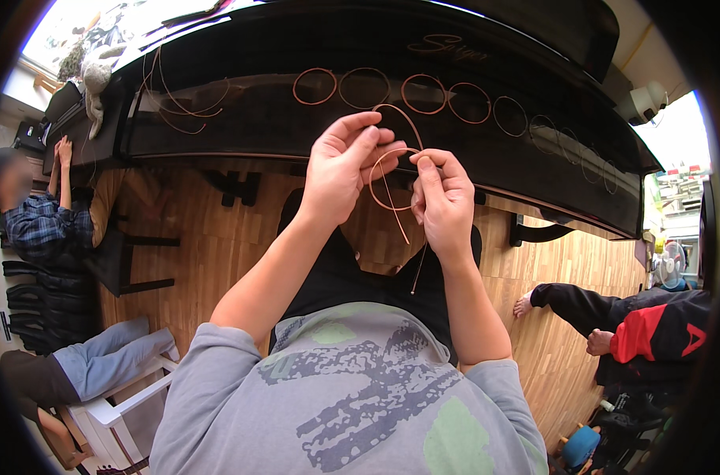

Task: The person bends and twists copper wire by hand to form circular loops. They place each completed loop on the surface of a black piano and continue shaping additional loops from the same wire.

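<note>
My right hand (443, 202) pinches a copper-coloured looped wire (387, 199) between thumb and index finger, just in front of the black piano. My left hand (344, 166) is beside it, its fingers loosely curled at the upper part of the wire, with thumb raised; their exact contact is partly hidden. The wire forms open curves, with loose ends hanging below my hands. Behind them, several coiled wires (312, 103) in copper and paler tones lie in a row along the glossy piano (257, 134), with loose strands (178, 111) at the left.
A seated person (39, 222) at the left has hands at the piano's end, near a plush toy (97, 75). Another person's legs (118, 352) show lower left, and a person in black and red (645, 332) sits at the right. A fan (670, 265) stands behind.
</note>
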Available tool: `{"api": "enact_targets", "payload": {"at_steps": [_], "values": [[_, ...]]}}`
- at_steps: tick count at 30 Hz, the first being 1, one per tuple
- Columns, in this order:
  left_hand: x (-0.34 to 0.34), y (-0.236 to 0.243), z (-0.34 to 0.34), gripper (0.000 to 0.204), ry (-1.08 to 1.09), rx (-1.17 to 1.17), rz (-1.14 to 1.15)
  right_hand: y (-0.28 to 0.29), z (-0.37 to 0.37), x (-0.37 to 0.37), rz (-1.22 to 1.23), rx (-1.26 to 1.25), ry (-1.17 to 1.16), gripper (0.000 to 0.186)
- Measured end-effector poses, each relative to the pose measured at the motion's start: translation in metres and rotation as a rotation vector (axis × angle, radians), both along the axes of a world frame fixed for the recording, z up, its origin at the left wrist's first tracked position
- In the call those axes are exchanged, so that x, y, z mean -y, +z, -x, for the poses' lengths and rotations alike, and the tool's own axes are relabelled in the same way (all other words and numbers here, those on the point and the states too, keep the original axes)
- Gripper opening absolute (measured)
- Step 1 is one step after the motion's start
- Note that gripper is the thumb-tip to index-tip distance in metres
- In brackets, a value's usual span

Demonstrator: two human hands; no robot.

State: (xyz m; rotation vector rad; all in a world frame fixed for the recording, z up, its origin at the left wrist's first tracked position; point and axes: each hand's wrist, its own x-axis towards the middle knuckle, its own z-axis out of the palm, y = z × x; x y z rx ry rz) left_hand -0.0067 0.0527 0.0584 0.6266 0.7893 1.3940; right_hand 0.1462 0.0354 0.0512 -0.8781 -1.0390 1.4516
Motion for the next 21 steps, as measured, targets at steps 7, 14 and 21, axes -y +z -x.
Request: {"api": "enact_targets", "payload": {"at_steps": [7,14,21], "values": [[0.016,-0.007,0.001,0.03,-0.261,-0.35,0.016,0.0,-0.013,-0.011,-0.062,0.042,-0.165,0.016],[0.023,-0.012,-0.002,0.042,-0.267,-0.235,-0.009,-0.002,-0.008,-0.012,-0.08,0.041,-0.188,0.018],[0.021,-0.009,-0.012,0.043,-0.155,-0.266,-0.039,-0.001,-0.005,-0.009,0.0,0.036,-0.073,0.018]]}}
